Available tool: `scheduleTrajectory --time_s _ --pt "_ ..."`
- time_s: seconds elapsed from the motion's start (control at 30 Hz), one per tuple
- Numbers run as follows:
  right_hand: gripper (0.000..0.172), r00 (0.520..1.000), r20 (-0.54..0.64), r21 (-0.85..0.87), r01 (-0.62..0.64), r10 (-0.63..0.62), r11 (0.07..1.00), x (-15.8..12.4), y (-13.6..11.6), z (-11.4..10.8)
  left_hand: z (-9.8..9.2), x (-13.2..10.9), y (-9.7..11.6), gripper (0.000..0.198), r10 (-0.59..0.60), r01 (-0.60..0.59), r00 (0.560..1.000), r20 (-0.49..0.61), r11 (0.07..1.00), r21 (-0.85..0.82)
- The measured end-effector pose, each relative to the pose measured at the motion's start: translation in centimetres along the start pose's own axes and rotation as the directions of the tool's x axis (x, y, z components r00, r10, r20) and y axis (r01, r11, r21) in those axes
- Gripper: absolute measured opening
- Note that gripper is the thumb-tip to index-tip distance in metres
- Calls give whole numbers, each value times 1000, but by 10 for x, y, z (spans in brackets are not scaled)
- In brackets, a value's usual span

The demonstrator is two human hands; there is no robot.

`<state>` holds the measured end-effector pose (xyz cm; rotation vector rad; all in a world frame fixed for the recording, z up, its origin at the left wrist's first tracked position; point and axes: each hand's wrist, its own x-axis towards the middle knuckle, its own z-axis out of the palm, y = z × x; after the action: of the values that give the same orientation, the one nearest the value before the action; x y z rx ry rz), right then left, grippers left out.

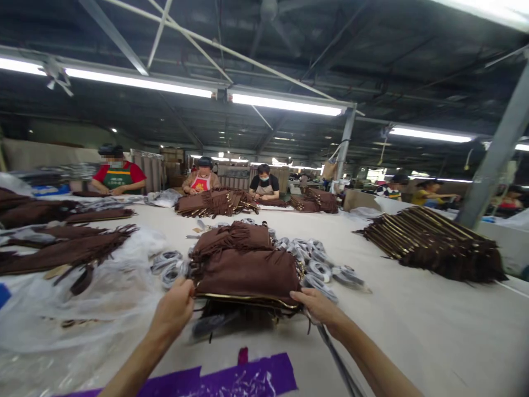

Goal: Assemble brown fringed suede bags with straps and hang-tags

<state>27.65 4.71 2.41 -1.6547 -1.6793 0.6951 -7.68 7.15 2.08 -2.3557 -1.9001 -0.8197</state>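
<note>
In the head view, a brown fringed bag (248,275) with a gold zipper along its near edge lies in front of me, with more brown bags behind it. My left hand (176,306) is closed at the bag's near left corner, fingers curled. On the opposite side, my right hand (320,307) pinches the near right corner between thumb and fingers. Coiled straps in clear wrapping (318,259) lie right beside the bag, and further wrapped coils (169,266) sit to its left. Dark fringe hangs beneath the zipper edge.
A stack of brown bags with gold zippers (430,242) leans on the right. Clear plastic sheeting (103,298) and brown pieces (70,248) cover the left side. Purple tape (248,377) marks the near white table (413,331). Several people work across the table.
</note>
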Motion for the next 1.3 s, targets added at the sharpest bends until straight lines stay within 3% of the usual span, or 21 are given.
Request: scheduleTrajectory --time_s 0.07,0.13,0.2,0.27,0.3,0.37,0.4,0.47,0.57,0.67,0.7,0.73,0.8,0.9,1.0,1.1,1.2,1.3 --pt "33 999 -40 -92 -14 10 996 -4 8 1 -1 -5 -28 20 49 -49 998 36 999 3" --pt "25 995 -100 -195 -34 14 980 -10 9 6 2 -12 -37 24 133 -133 990 48 991 -4" --pt "17 982 -191 -293 -54 -3 955 -18 2 14 7 -18 -28 28 235 -235 972 -10 972 2" --pt "20 959 -245 -446 19 -143 895 -27 -12 23 14 -21 -9 34 364 -364 929 -74 931 11" --pt "23 942 -223 -537 96 -251 838 -30 -19 28 17 -21 1 38 429 -429 900 -82 903 16" --pt "25 895 -65 -684 282 -441 672 -32 -33 37 22 -16 20 46 532 -531 845 -54 847 28" --pt "22 872 32 -715 362 -489 599 -30 -38 40 23 -12 28 50 564 -563 825 -36 826 36" --pt "11 848 164 -710 456 -505 537 -21 -46 41 23 -3 39 52 599 -597 800 -35 800 53" --pt "10 833 211 -657 508 -512 556 -3 -56 28 20 7 48 37 670 -667 733 -117 742 66" --pt "11 839 117 -605 485 -531 632 11 -71 6 23 6 54 32 778 -780 615 -127 624 43" --pt "12 842 72 -586 469 -534 661 14 -75 0 25 3 56 36 787 -789 608 -105 613 29" --pt "14 844 29 -566 456 -536 687 17 -79 -5 28 1 59 40 775 -776 628 -71 630 13" --pt "17 844 -47 -531 432 -534 729 21 -83 -11 32 -2 63 44 699 -699 714 29 715 -22" --pt "20 840 -132 -492 405 -526 771 26 -81 -10 30 0 70 33 571 -563 792 215 820 -106" --pt "19 838 -134 -464 419 -529 781 28 -76 -4 17 12 80 28 520 -469 804 289 853 -231" --pt "17 840 -117 -461 427 -530 778 27 -76 -4 5 30 96 32 505 -431 833 225 849 -306" --pt "16 841 -133 -490 405 -525 772 25 -80 -13 5 45 112 35 463 -403 844 271 881 -250" --pt "14 848 -104 -553 385 -520 739 21 -80 -22 13 47 123 35 438 -389 822 364 899 -203"
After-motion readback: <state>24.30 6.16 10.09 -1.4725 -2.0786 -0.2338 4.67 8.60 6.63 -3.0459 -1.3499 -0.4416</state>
